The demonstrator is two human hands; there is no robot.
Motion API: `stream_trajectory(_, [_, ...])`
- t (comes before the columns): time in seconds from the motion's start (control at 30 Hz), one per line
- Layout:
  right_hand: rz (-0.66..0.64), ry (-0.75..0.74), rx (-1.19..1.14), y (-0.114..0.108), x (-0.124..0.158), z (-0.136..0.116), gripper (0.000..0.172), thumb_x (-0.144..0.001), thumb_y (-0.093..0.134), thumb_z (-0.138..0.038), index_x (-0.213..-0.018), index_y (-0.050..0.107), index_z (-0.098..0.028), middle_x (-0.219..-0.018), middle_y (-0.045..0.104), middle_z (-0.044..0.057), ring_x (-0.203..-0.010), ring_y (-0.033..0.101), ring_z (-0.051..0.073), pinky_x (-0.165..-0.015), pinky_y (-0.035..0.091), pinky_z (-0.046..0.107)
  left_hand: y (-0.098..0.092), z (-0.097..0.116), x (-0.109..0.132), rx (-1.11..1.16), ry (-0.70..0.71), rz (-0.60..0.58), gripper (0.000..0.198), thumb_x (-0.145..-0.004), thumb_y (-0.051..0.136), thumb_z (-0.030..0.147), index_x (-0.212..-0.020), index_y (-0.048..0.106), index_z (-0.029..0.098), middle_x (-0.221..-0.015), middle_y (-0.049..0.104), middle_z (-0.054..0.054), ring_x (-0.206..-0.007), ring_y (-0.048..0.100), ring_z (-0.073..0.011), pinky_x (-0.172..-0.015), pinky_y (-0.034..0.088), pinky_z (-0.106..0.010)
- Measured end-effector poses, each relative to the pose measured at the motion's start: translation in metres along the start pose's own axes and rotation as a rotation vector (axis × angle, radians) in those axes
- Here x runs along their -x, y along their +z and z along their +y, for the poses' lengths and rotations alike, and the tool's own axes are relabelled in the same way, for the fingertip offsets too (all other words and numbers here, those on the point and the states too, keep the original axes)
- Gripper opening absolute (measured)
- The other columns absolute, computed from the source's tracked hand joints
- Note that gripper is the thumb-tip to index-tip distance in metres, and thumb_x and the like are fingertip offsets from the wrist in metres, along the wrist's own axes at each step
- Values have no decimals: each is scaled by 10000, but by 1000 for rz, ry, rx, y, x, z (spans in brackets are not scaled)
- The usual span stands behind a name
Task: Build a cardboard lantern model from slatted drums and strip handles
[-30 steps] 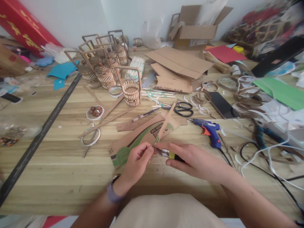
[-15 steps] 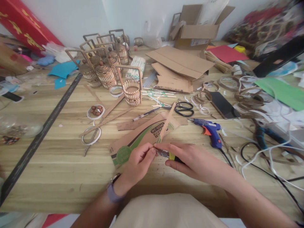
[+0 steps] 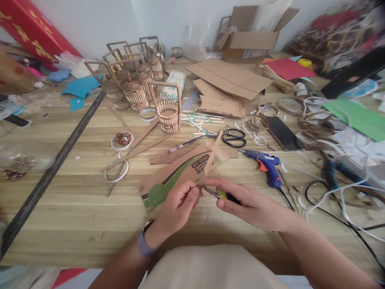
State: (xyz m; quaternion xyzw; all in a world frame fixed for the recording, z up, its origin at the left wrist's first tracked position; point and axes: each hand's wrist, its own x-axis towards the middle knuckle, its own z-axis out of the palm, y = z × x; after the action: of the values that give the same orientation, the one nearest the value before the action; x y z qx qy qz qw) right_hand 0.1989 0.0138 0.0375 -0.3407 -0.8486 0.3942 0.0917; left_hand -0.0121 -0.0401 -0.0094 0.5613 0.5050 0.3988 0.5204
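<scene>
My right hand (image 3: pixel 249 202) is closed round a yellow and black utility knife (image 3: pixel 224 195), its blade pointing left. My left hand (image 3: pixel 180 202), with a watch on the wrist, pinches the near end of a thin cardboard strip (image 3: pixel 212 154). The blade lies close to the left fingertips, by that strip end. Beneath the strip is a printed cardboard piece (image 3: pixel 158 194) with a green band. Black-handled scissors (image 3: pixel 234 138) rest just beyond, and a blue glue gun (image 3: pixel 267 164) lies to the right.
Small stick baskets with tall handles (image 3: pixel 168 116) stand at the back left. Flat cardboard sheets (image 3: pixel 230 78) and an open box (image 3: pixel 252 40) are behind. Tape rings (image 3: pixel 116 170) lie at left. A phone (image 3: pixel 284 132), cables (image 3: pixel 339 192) and paper strips clutter the right.
The knife and my right hand have shifted slightly right, and the blade now tilts more. My left hand has moved only a little.
</scene>
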Motion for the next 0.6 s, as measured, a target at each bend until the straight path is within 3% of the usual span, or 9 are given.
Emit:
stream_trajectory(0.1, [-88, -6, -113, -1, 1, 1, 504, -988, 479, -384, -1482, 421, -302, -1370, 625, 72, -1240, 599, 255, -1001, 521, 437, 0, 1, 0, -8, -1, 2, 347, -984, 409, 409, -702, 452, 211, -622, 441, 42, -590, 421, -121, -589, 339, -256])
stream_trajectory(0.2, [-94, -5, -95, -1, 2, -1, 537, -984, 493, -385, -1503, 380, -308, -1431, 576, 63, -1285, 564, 249, -1031, 500, 432, 0, 1, -1, -23, 7, 15, 348, -983, 407, 402, -694, 445, 212, -618, 435, 43, -590, 421, -120, -590, 341, -256])
stream_trajectory(0.6, [-110, -6, -27, -4, 3, -5, 533, -986, 499, -319, -1502, 366, -341, -1427, 582, 42, -1246, 599, 247, -984, 529, 419, 1, 2, -1, -88, 30, 25, 335, -975, 403, 375, -683, 432, 214, -615, 424, 43, -586, 416, -123, -578, 340, -250])
